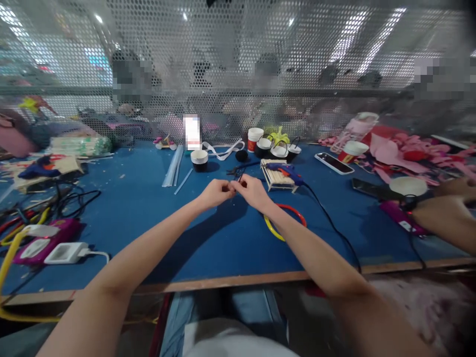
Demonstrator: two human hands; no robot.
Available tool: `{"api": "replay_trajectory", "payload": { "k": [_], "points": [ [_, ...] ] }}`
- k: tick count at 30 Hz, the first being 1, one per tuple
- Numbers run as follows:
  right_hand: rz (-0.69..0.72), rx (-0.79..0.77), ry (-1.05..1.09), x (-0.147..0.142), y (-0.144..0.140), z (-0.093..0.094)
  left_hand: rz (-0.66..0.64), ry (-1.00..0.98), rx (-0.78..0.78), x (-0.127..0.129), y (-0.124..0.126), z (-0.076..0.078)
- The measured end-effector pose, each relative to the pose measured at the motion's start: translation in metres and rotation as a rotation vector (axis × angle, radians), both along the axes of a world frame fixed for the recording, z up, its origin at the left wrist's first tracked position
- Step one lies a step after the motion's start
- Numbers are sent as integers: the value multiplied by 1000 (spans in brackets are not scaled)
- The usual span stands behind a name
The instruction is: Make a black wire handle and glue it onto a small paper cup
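A small dark piece (236, 184), too fine to be identified, is pinched between the fingertips of the left hand (215, 192) and the right hand (253, 190), both closed narrowly and touching above the blue felt-like worktop (156, 218). The piece is judged light and thin, probably pliable, and best gripped at its ends with fingertips alone. Beneath the right wrist a red-and-yellow ring (284, 221) lies flat, seemingly rigid plastic. Just beyond the right hand a blue glue gun (288, 173) is rested on a rack of pale wooden sticks (275, 177), its black cord (330, 223) trailed toward the worktop's edge. Beyond the left hand a paper cup (200, 160) is stood beside clear glue sticks (174, 166). Farther off, a perforated metal screen (238, 59) is seen. At right, another person's forearm (444, 220) is laid among pink foam scraps (401, 148).
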State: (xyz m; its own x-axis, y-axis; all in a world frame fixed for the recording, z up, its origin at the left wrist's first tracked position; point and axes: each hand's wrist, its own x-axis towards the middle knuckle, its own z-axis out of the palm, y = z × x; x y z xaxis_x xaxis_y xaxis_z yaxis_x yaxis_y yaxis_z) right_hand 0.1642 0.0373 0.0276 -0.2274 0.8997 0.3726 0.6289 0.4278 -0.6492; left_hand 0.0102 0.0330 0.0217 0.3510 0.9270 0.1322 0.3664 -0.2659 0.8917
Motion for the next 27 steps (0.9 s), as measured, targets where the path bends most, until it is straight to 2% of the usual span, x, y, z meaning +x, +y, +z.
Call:
{"api": "replay_trajectory", "payload": {
  "k": [3,8,15,22,27],
  "points": [
    [8,-26,11,4,1,-9,-37,-36,-26,4,1,-11],
    [181,-157,86,8,-7,-11,-59,-171,-123,5,-3,-24],
    [203,-237,106,11,-7,-9,-79,-225,-202,1,-5,-18],
    [123,-216,61,10,-10,-8,-93,-128,-135,0,-7,-14],
    [106,-203,32,9,-11,-8,-39,-30,-57,-1,-5,-20]
  ]
}}
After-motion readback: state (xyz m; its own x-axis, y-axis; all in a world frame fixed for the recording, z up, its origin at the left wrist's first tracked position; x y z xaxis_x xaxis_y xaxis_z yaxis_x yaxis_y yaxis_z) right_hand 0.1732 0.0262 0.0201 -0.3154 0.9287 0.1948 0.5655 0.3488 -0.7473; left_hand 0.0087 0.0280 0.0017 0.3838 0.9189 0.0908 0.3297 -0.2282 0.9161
